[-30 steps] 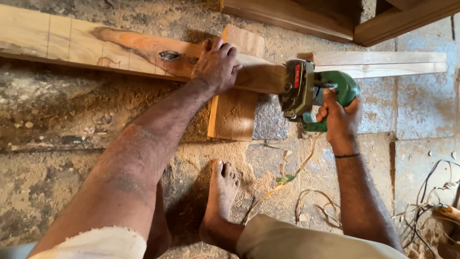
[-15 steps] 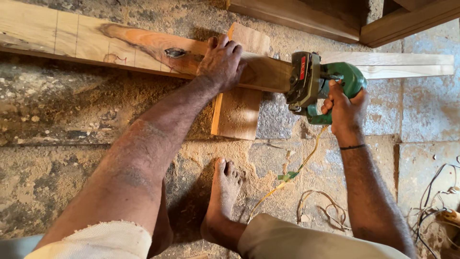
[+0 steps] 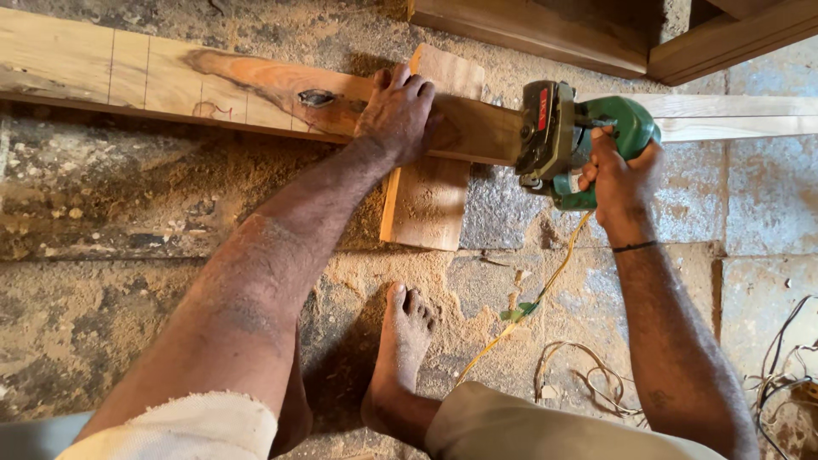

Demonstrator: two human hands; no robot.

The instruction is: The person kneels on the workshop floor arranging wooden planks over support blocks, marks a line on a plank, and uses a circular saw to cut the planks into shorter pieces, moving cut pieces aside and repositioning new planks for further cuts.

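Note:
A long wooden plank (image 3: 170, 81) with a dark knot and pencil lines runs across the top of the view. It rests on a short board (image 3: 430, 196) laid crosswise under it. My left hand (image 3: 399, 111) presses flat on the plank just right of the knot. My right hand (image 3: 618, 175) grips the handle of a green circular saw (image 3: 571, 136), which sits on the plank to the right of my left hand. The blade is hidden by the saw's body. My bare foot (image 3: 405, 328) rests on the floor below.
Sawdust (image 3: 153, 196) covers the stone floor. The saw's yellow cord (image 3: 545, 285) trails down toward tangled wires (image 3: 588, 375). More cables (image 3: 784, 358) lie at the right edge. Dark wooden beams (image 3: 545, 30) lie at the top right.
The view has shifted slightly; my left hand stays on the plank and my right hand keeps hold of the saw at about the same spot on the plank.

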